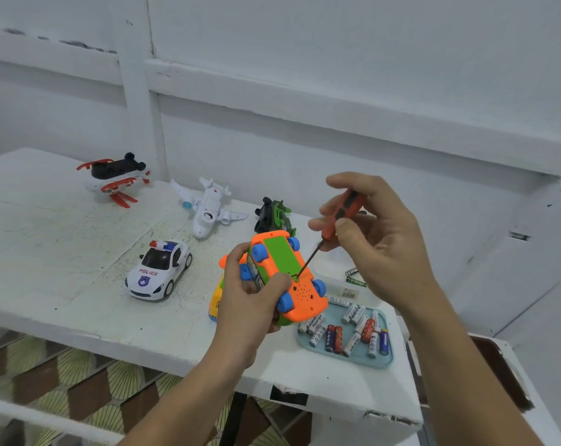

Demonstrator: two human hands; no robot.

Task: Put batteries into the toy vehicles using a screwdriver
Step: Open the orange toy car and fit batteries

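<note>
On the white painted table, at ten o'clock from the centre, a white, red and black toy lies upside down. A glossy plastic police car stands at eight o'clock, its nose towards seven. A white toy plane lies belly up behind it, with a black and green toy at its three o'clock.

The left hand grips the orange car above the table's front edge, fingers curled round its side and the thumb pressed on its underside. The car is held belly up, its long axis running from eleven to five o'clock. It is smooth moulded plastic with a flat green rectangular cover, four blue wheels and a patch of small speaker holes.

The screwdriver slants from one o'clock down to seven, its thin dark shaft tip touching the cover's edge. The right hand pinches its orange and black handle between thumb and fingers.

At five o'clock, a pale blue tray with rounded corners holds loose batteries.
</note>
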